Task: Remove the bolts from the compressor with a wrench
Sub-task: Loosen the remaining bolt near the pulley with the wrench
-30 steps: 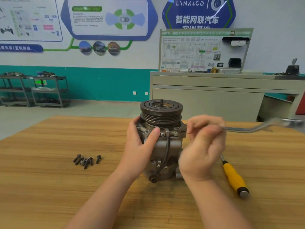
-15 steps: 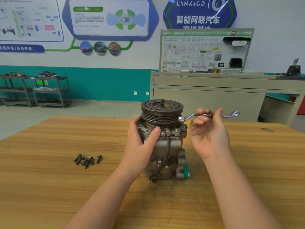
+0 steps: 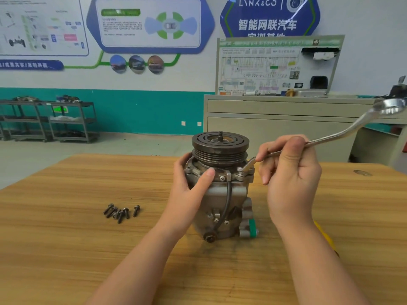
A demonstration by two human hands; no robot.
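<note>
Since half a second ago, the wrench (image 3: 326, 138) has swung so that its free ring end now points far right and toward the camera, and its lower ring end sits down on a bolt (image 3: 242, 172) at the right edge of the compressor flange. My right hand (image 3: 290, 172) has its fingers curled together around the shaft of the wrench, with the thumb pressed on top. My left hand (image 3: 191, 183) grips the compressor (image 3: 220, 190) on its left side, fingers wrapped behind the housing and the thumb laid across the front rim, just under the pulley. The compressor stands upright near the middle of the wooden table (image 3: 66, 249). I judge it heavy and stiff, a cast metal body that can still twist when the wrench pulls, so the housing below the pulley is the good place to hold. The polished wrench looks slippery. Six loose bolts (image 3: 120, 211) lie in a small group to the left, well apart. A yellow handle (image 3: 326, 237) shows partly behind my right forearm.
</note>
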